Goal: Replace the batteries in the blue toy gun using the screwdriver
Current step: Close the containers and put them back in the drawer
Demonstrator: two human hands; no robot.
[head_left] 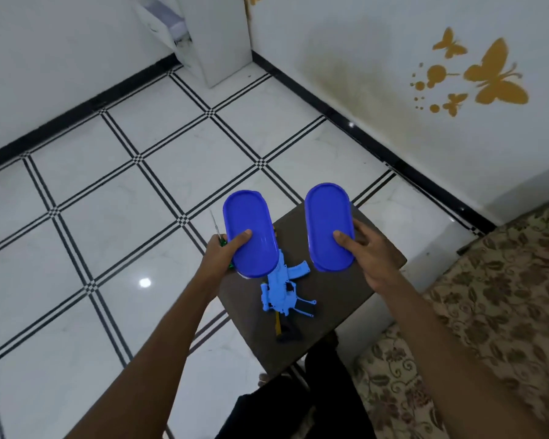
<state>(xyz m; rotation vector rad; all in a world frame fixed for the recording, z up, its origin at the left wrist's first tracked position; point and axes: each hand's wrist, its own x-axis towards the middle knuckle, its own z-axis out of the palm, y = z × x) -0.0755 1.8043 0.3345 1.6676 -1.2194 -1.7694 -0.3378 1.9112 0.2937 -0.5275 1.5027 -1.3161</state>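
Note:
The blue toy gun lies on a small dark brown table, its front end hidden under a container. My left hand holds a blue-lidded oval container above the table's left edge, thumb on the lid. A green-handled screwdriver sticks out behind that hand, its shaft pointing away; whether the hand grips it is unclear. My right hand holds a second blue-lidded oval container over the table's far right part, thumb on top.
The table stands on a white tiled floor with black stripe lines. A floral-patterned sofa or bed lies to the right. White walls with black skirting and butterfly stickers close the corner beyond. My dark-trousered legs are below the table.

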